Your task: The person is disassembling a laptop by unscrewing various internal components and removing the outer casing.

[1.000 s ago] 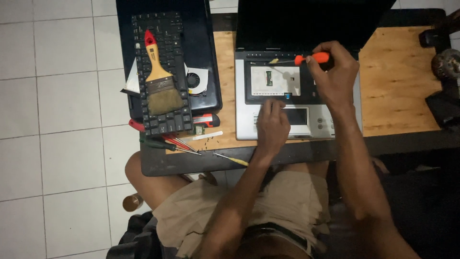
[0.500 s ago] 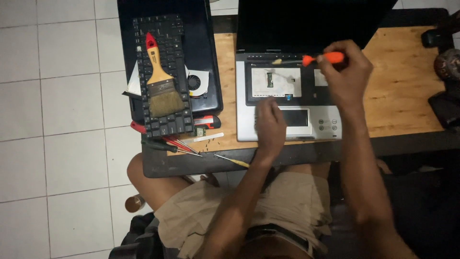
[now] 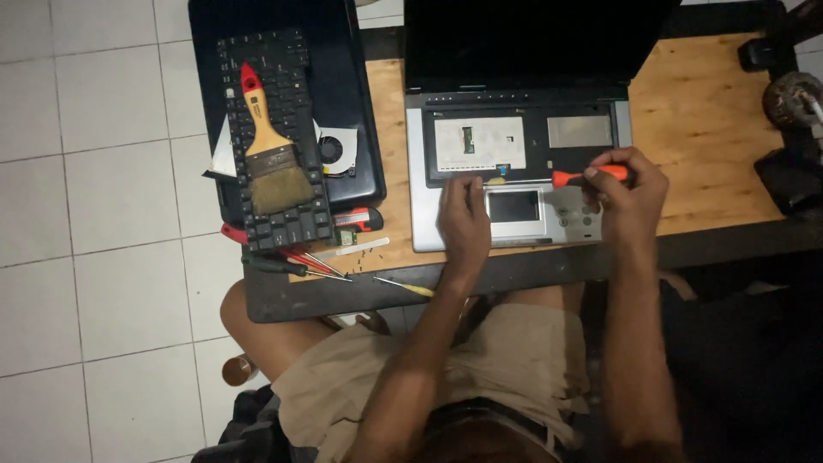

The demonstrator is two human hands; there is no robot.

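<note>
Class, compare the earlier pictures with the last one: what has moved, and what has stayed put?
The right hand has brought the orange-handled screwdriver down from the open keyboard bay towards the touchpad, still gripping it. The left hand stays on the laptop. The paintbrush remains on the detached keyboard.

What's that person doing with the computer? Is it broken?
A person sits at a wooden table with an open laptop whose keyboard has been taken out. The right hand holds an orange-handled screwdriver over the bare tray, and the left hand rests on the laptop's front edge. The removed keyboard lies to the side with a paintbrush on top. Whether it is broken doesn't show.
</note>
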